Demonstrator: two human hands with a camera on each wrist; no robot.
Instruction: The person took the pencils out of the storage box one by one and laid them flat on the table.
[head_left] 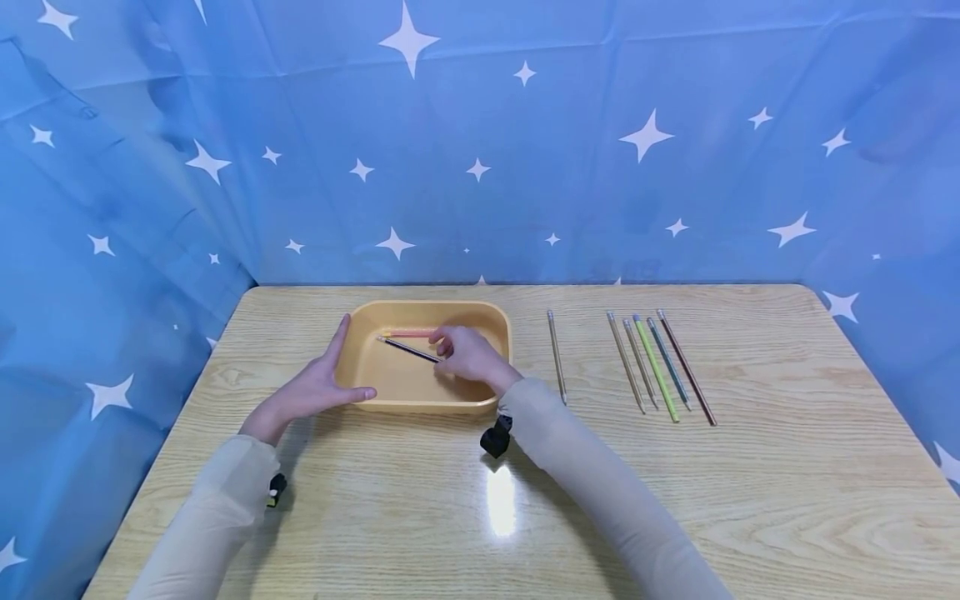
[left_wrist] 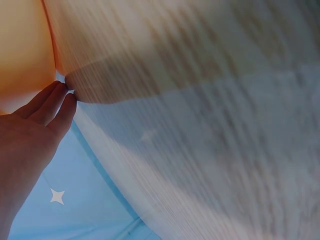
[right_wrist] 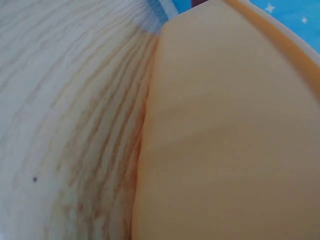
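A shallow tan plastic tray (head_left: pixel 420 407) stands on the table at centre left. Along its left end lies my left hand (head_left: pixel 318 387), thumb over the front rim and fingers extended against the outer side; the left wrist view shows those straight fingers (left_wrist: pixel 62 115) by the tray wall. My right hand (head_left: pixel 468 354) reaches over the tray's right part, its fingers curled at the near end of a dark pencil (head_left: pixel 408 349), which it appears to pinch. Behind that, a pinkish-red pencil (head_left: pixel 408 334) lies in the tray, its right end hidden by the fingers.
To the tray's right a gold-brown pencil (head_left: pixel 557 354) lies alone. Farther right, several pencils lie roughly side by side, among them a lime-green pencil (head_left: pixel 656 367), a teal pencil (head_left: pixel 669 365) and a dark red pencil (head_left: pixel 686 367). A blue star-printed curtain (head_left: pixel 570 167) hangs behind the table.
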